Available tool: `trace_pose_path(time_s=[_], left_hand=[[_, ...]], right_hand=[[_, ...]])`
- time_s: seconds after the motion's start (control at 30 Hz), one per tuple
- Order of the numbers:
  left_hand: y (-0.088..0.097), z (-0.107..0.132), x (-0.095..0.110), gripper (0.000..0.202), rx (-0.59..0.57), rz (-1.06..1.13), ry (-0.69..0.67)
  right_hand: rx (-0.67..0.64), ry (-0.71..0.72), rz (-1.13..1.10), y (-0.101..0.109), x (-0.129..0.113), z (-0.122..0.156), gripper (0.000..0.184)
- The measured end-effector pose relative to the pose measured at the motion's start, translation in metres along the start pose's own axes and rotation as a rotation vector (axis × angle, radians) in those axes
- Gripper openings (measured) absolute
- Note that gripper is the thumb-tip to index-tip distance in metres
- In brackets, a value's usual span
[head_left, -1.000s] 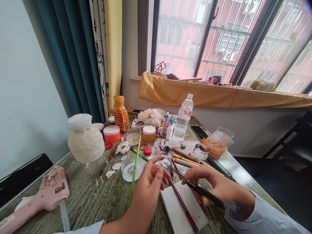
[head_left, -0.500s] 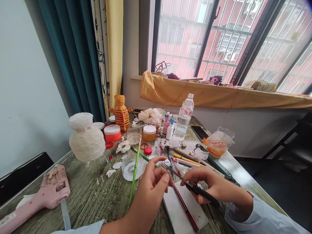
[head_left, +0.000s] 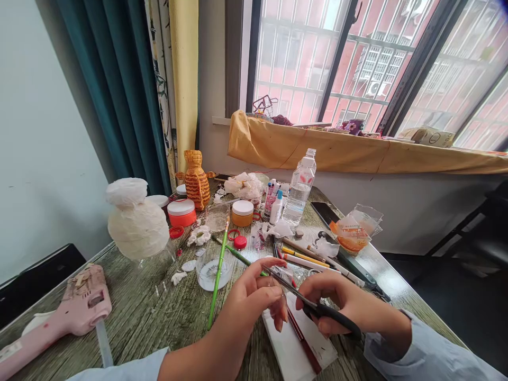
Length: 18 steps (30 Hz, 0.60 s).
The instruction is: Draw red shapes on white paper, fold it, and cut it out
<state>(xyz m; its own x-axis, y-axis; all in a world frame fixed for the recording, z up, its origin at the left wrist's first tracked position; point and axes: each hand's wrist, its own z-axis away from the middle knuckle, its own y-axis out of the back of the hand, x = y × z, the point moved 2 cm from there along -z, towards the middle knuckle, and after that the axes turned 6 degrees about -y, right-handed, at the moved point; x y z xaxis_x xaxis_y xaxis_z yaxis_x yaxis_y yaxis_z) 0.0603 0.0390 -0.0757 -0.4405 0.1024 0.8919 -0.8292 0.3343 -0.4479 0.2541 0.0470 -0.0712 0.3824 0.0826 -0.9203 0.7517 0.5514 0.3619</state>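
My right hand (head_left: pixel 347 299) is closed around the black handles of a pair of scissors (head_left: pixel 336 315). Their metal blades point left and reach the fingers of my left hand (head_left: pixel 256 299). That hand is curled, thumb and fingertips drawn together by the blades; whatever small thing they pinch is too hard to make out. Beneath both hands lies a white pad (head_left: pixel 283 349) with a dark red brush (head_left: pixel 307 353) across it. A green brush (head_left: pixel 216 280) rests over a clear cup (head_left: pixel 204 283) of cloudy liquid, just left of my left hand.
A pink glue gun (head_left: pixel 75 312) lies at the left, below a whitish covered jar (head_left: pixel 138 227). Farther back stand an orange vase-shaped figure (head_left: pixel 197 182), paint tubs (head_left: pixel 242 214) and a water bottle (head_left: pixel 297 196). Pens (head_left: pixel 305 259) and an orange-stained plastic cup (head_left: pixel 353 235) are at the right.
My left index finger has stretched farther right over the scissor blades, and the left fingers have shifted slightly right. The scissors stay in my right hand. The view has shifted a little.
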Motion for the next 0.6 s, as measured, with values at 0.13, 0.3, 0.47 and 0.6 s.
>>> trace_pose_path(time_s=[0.13,0.3,0.47,0.6], left_hand=[[0.000,-0.001,0.000,0.036,-0.031,0.009,-0.050],[-0.003,0.001,0.001,0.031,-0.066,-0.103,-0.086],[-0.004,0.001,0.001,0.033,-0.088,-0.169,-0.082],[-0.002,-0.001,0.000,0.034,-0.074,-0.196,-0.103]], right_hand=[[-0.049,-0.002,-0.123,-0.001,0.004,0.001,0.059],[-0.134,0.029,-0.213,-0.001,-0.004,0.004,0.065],[-0.150,0.036,-0.228,-0.006,-0.008,0.002,0.065],[-0.126,0.052,-0.216,-0.009,-0.003,0.000,0.067]])
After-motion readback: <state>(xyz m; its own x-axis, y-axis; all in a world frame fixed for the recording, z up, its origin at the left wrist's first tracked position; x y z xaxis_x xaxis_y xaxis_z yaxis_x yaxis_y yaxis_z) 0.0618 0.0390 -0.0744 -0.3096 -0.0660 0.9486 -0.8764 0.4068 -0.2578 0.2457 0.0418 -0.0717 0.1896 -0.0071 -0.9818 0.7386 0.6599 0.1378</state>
